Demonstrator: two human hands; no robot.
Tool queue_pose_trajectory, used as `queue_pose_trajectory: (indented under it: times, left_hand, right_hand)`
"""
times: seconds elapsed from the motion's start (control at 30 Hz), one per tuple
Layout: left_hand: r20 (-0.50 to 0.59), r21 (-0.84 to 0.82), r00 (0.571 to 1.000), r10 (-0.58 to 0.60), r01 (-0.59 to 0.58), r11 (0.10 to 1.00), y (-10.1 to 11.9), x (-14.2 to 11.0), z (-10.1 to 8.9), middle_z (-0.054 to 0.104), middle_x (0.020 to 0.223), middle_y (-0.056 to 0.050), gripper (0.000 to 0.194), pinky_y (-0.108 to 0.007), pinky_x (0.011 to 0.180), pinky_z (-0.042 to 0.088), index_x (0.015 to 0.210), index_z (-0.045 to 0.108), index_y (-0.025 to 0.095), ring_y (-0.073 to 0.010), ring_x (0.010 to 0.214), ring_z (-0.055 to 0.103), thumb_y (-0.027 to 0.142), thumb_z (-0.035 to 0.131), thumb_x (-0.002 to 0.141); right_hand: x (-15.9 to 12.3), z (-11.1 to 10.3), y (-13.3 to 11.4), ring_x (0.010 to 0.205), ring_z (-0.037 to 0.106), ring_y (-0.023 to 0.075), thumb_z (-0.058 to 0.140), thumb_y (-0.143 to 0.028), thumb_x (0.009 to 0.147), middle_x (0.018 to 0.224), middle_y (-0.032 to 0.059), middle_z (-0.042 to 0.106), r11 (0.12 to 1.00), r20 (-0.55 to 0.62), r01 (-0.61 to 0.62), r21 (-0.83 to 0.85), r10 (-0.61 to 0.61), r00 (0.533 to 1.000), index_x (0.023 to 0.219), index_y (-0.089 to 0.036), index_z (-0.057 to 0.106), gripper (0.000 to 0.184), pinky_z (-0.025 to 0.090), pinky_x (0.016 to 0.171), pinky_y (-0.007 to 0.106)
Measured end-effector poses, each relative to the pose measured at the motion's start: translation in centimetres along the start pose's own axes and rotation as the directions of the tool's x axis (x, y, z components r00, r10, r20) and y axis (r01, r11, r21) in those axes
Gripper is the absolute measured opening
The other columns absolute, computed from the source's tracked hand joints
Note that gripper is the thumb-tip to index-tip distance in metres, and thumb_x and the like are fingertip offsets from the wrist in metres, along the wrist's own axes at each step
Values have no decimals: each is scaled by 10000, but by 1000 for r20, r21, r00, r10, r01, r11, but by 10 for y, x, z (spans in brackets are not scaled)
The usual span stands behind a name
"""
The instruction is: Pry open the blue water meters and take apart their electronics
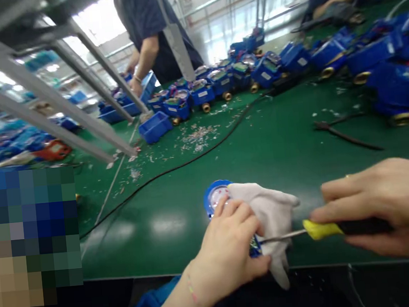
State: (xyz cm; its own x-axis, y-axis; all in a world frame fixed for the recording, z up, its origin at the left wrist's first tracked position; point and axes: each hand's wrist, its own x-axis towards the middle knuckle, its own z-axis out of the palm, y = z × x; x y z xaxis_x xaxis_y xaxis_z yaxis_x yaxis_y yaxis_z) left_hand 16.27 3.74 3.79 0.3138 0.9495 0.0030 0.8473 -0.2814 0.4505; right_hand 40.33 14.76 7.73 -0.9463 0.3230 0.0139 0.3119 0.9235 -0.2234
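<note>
My left hand is closed over a blue water meter part with a round pale face, close to the table's front edge. A bit of green circuit board shows under its fingers. Against the part lies a whitish work glove, partly beneath my left hand. My right hand grips a screwdriver with a yellow and black handle. Its metal shaft points left, and the tip reaches the board beside my left thumb. The exact contact at the tip is hidden.
Several blue meters with brass fittings line the far side. A small blue bin stands near scattered scraps. A black cable crosses the green table. Cutters lie right. Two people work opposite; grey frame bars slant at left.
</note>
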Motion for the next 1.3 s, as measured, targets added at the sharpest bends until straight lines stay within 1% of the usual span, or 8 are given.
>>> queue_pose_trajectory:
  times: [0.1,0.2,0.3,0.5,0.77,0.87,1.1,1.3]
  left_hand:
    - [16,-11,1000,-17,18,1000,1,2,0,575,904,3,267,-463,1085,245,815,560,221,-221,1016,485,247,733,612]
    - [19,7,1000,-10,10,1000,3,1,1,573,910,0,260,-454,1072,264,814,554,218,-221,1013,477,228,715,610]
    - [14,25,1000,-6,5,1000,3,0,2,571,907,-1,258,-463,1061,278,820,546,217,-220,995,478,221,700,614]
    - [7,36,1000,17,-17,999,2,-1,1,560,905,-3,242,-517,1075,260,828,541,214,-218,983,492,189,670,624]
    - [85,48,994,75,-79,996,-1,-5,-9,531,1088,-46,329,-393,978,419,1017,522,201,-215,1069,474,191,623,705]
    - [112,84,990,87,-97,992,-1,-4,-9,546,1072,-59,272,-432,997,405,977,522,187,-238,1067,480,218,602,719]
    - [10,129,989,147,-147,981,0,-1,1,582,956,-34,204,-439,1015,386,858,509,192,-227,976,524,274,601,696]
    - [-144,246,937,318,-277,929,-12,12,11,562,737,1,267,-369,884,451,733,501,212,-190,749,520,470,565,710]
  right_hand:
    - [-5,-16,-13,508,489,111,593,-76,616,673,-61,531,1000,-20,10,11,-10,1000,928,-364,631,426,266,467,264]
    - [-1,-20,-20,468,449,126,633,-98,554,623,-43,502,998,-96,-22,-51,17,995,764,-290,636,285,199,450,276]
    - [8,-19,-24,443,420,123,675,-156,603,591,-19,504,1000,26,-19,-18,19,999,652,-234,611,112,167,433,272]
    - [30,-19,-28,447,441,113,721,-169,597,617,-14,543,1000,240,-14,-22,19,971,656,-206,633,112,196,426,253]
    - [25,-9,-2,534,543,143,663,-234,707,635,-20,582,981,288,-147,128,105,952,711,-230,645,18,275,485,232]
    - [20,-5,2,550,554,154,654,-222,711,645,-22,608,973,324,-182,142,128,937,739,-233,640,33,263,495,229]
    - [19,4,-12,510,576,197,659,-148,652,641,27,619,981,348,-171,-93,193,917,816,-193,645,170,94,464,277]
    - [32,9,-1,516,587,214,607,-131,618,597,26,609,987,461,-159,-34,157,874,718,-192,627,118,134,461,294]
